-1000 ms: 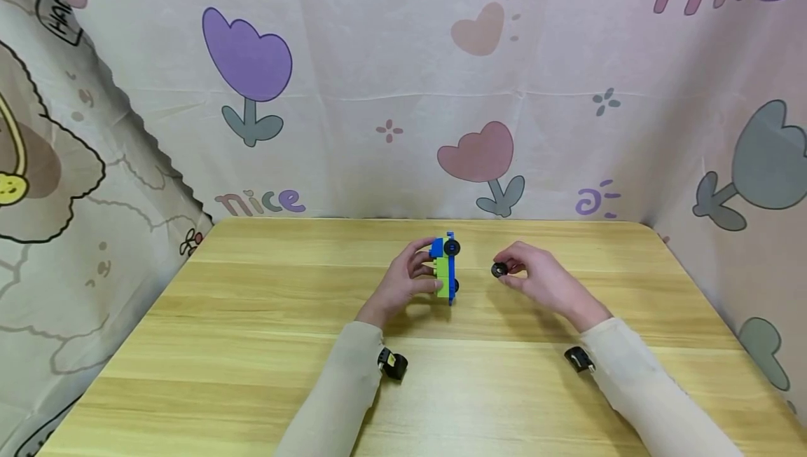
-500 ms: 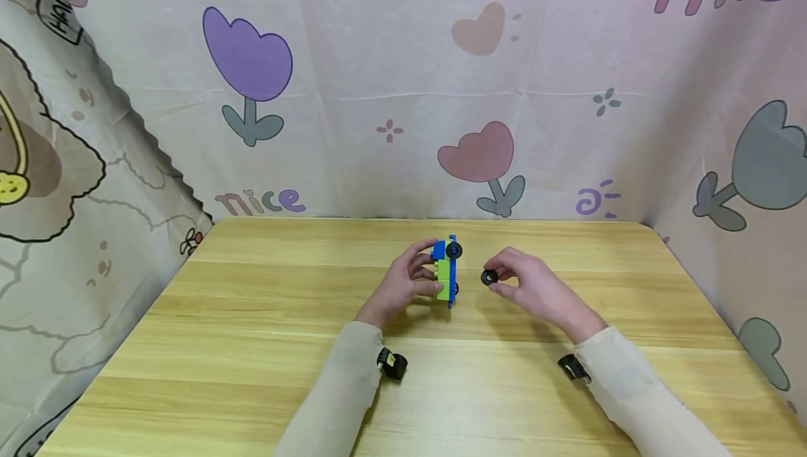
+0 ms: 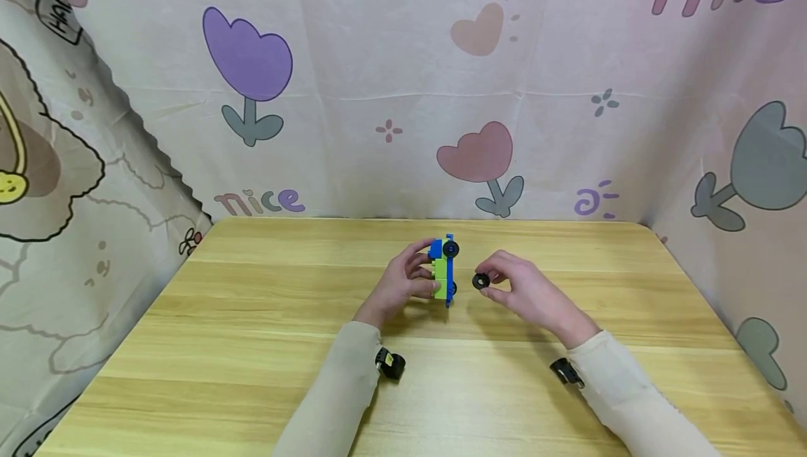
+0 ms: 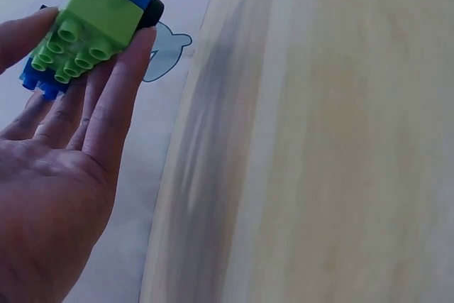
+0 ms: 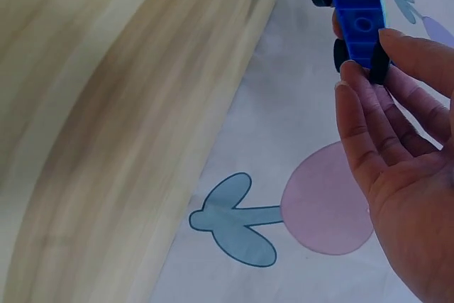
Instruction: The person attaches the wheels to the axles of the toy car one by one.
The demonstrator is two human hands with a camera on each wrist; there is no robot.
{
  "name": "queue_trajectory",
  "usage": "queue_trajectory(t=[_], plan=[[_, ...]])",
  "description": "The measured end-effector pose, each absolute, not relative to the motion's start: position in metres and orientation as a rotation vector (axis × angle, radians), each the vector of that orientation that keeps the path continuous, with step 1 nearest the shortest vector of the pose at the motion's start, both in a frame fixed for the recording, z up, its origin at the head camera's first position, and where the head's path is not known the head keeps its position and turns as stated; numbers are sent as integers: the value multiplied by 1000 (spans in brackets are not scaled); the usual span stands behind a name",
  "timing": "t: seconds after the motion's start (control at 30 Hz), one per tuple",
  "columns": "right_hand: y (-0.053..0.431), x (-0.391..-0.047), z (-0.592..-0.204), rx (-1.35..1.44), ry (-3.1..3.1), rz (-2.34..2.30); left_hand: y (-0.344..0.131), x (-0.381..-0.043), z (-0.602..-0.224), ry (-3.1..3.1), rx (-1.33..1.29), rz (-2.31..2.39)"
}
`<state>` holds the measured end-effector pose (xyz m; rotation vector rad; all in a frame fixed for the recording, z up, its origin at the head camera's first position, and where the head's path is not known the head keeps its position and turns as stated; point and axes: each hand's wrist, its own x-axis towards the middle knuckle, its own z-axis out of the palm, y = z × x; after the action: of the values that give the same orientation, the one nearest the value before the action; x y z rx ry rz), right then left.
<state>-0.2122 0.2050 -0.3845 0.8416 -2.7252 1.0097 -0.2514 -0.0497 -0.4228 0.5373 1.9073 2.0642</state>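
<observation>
A toy car (image 3: 442, 271) of lime-green and blue building bricks is tipped on its side in my left hand (image 3: 401, 284), its blue underside turned to the right. Thumb and fingers grip it by the bricks; green studs (image 4: 69, 31) face the palm in the left wrist view. Two black wheels show on the car's blue base (image 5: 357, 15) in the right wrist view. Just right of the car, my right hand (image 3: 526, 291) pinches a loose black wheel (image 3: 481, 281) between thumb and fingers. A small gap separates that wheel from the car in the head view.
Both hands are above a light wooden table (image 3: 252, 345). Behind it hangs a pale cloth (image 3: 353, 43) printed with flowers and hearts, and more cloth flanks both sides. Each sleeve carries a small black wrist camera (image 3: 392, 364).
My right hand has moved left and slightly toward me, bringing the loose wheel closer to the car. My left hand and the car have barely shifted.
</observation>
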Motion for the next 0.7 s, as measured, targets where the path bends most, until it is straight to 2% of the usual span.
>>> queue_trajectory(t=[0.7], plan=[[190,-203,-383,940,-2648,1012,-46,-251,-422,1908,546,2080]])
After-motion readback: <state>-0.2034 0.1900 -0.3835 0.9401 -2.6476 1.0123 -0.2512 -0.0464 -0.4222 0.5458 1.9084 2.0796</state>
